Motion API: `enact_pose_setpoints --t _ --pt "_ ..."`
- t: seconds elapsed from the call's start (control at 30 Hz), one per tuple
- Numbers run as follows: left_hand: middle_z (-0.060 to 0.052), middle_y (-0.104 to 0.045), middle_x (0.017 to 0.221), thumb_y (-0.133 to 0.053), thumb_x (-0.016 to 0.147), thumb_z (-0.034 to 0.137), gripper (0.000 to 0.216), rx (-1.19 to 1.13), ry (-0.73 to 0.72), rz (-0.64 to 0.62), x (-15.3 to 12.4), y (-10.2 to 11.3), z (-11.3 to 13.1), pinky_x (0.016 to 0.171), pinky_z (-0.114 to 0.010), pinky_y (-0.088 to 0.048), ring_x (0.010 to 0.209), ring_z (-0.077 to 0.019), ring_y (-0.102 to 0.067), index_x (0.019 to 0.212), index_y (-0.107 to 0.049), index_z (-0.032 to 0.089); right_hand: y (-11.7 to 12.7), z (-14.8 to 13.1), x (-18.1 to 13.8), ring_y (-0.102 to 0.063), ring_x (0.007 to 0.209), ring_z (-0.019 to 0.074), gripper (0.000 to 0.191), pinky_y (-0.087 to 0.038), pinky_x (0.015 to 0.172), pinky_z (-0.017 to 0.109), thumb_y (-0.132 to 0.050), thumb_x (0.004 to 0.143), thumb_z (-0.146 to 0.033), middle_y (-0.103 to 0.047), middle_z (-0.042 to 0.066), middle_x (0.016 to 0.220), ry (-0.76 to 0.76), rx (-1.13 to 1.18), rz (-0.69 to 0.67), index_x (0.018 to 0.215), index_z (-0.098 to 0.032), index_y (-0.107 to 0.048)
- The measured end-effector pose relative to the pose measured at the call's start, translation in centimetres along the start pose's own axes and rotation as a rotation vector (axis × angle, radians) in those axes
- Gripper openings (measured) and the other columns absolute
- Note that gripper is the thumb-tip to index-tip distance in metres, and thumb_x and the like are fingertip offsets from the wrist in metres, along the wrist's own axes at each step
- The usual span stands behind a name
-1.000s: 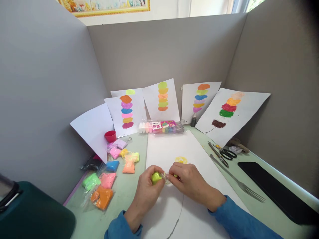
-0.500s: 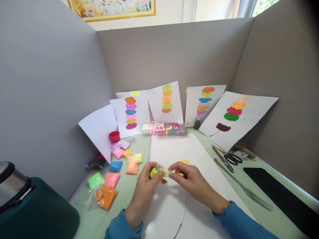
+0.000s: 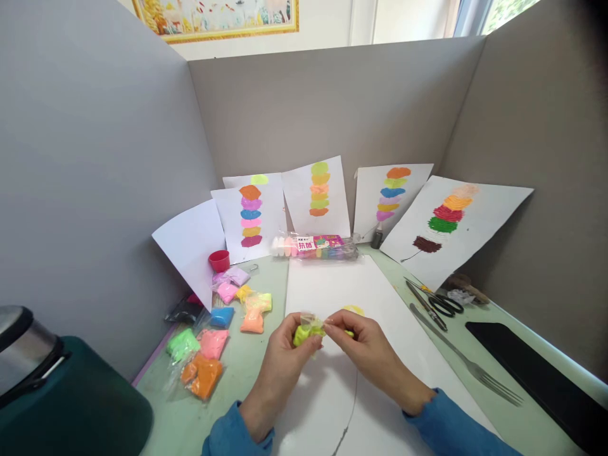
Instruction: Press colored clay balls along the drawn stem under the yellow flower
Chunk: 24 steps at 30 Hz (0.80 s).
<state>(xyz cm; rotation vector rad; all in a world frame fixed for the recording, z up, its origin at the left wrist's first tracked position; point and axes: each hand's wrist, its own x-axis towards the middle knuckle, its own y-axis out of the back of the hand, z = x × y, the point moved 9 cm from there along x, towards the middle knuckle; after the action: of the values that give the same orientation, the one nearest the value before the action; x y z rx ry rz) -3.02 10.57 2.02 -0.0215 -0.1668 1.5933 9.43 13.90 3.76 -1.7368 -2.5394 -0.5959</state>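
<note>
Between my hands is a small clear bag of yellow-green modelling clay [image 3: 308, 331]. My left hand [image 3: 289, 354] is closed round the bag's body. Thumb and fingertips of my right hand [image 3: 361, 335] pinch the bag's plastic edge, and a bit of the same yellow-green clay shows by those fingers. Both hands are above a white sheet of paper [image 3: 327, 278] on the table. The sheet bears a thin dark curved line and, partly hidden behind my right hand, a yellow patch [image 3: 354, 310].
Several clay packets [image 3: 205, 373] and a red cup [image 3: 219, 260] are at left, behind a dark green flask [image 3: 76, 392]. A fork [image 3: 475, 367], scissors [image 3: 446, 304] and black slab [image 3: 532, 373] lie right. Papers with coloured stacks [image 3: 320, 190] lean against grey panels [image 3: 327, 101].
My left hand has shifted slightly right with the bag, closer to my right fingers. The whole view has moved a little; the things on the table stay put.
</note>
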Motion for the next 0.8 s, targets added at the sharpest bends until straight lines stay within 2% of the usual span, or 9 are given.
enact_pose_setpoints --t 0.13,0.23,0.4,0.57,0.8 --pt "0.001 -0.058 0.072 -0.069 0.071 0.023 0.018 0.067 0.085 -0.115 0.0 -1.2 -0.7 0.062 -0.023 -0.038 0.068 -0.0117 -0.05 0.083 -0.061 0.014 0.8 -0.9 -0.1 -0.045 0.061 0.0113 0.018 -0.033 0.055 0.024 -0.054 0.084 -0.029 -0.055 -0.001 0.067 0.078 0.007 0.044 0.073 -0.017 -0.061" --pt "0.0 -0.059 0.073 -0.07 0.07 0.024 0.018 0.067 0.111 -0.13 0.0 -1.3 -0.6 0.063 -0.024 -0.04 0.069 -0.0123 -0.051 0.081 -0.062 0.013 1.1 -0.8 -0.1 -0.043 0.059 0.0109 0.018 -0.033 0.055 0.023 -0.054 0.084 -0.029 -0.053 -0.002 0.064 0.054 0.038 0.03 0.072 -0.018 -0.059" --pt "-0.001 -0.062 0.084 -0.07 0.072 0.032 0.03 0.013 0.061 -0.033 0.1 0.1 0.1 0.066 -0.024 -0.043 0.074 -0.0135 -0.055 0.095 -0.061 0.016 0.9 -0.8 0.0 -0.04 0.057 0.0108 0.022 -0.03 0.053 0.024 -0.054 0.084 -0.034 -0.049 -0.003 0.062 0.03 -0.052 0.02 0.071 -0.018 -0.059" --pt "0.002 -0.057 0.065 -0.069 0.072 0.038 0.025 0.041 0.05 0.1 0.3 1.5 0.0 0.056 -0.021 -0.037 0.06 -0.0095 -0.048 0.074 -0.061 0.014 -0.2 -0.4 0.0 -0.04 0.058 0.0114 0.023 -0.03 0.054 0.025 -0.055 0.084 -0.041 -0.05 -0.002 0.062 -0.009 -0.059 -0.058 0.081 -0.019 -0.064" --pt "0.002 -0.056 0.064 -0.07 0.071 0.035 0.023 0.005 0.057 0.063 0.1 0.7 -0.3 0.057 -0.021 -0.036 0.06 -0.0096 -0.047 0.073 -0.06 0.014 -0.2 -0.1 0.0 -0.038 0.057 0.0093 0.018 -0.029 0.053 0.024 -0.056 0.083 -0.032 -0.048 -0.003 0.063 -0.022 0.04 -0.054 0.074 -0.017 -0.059"
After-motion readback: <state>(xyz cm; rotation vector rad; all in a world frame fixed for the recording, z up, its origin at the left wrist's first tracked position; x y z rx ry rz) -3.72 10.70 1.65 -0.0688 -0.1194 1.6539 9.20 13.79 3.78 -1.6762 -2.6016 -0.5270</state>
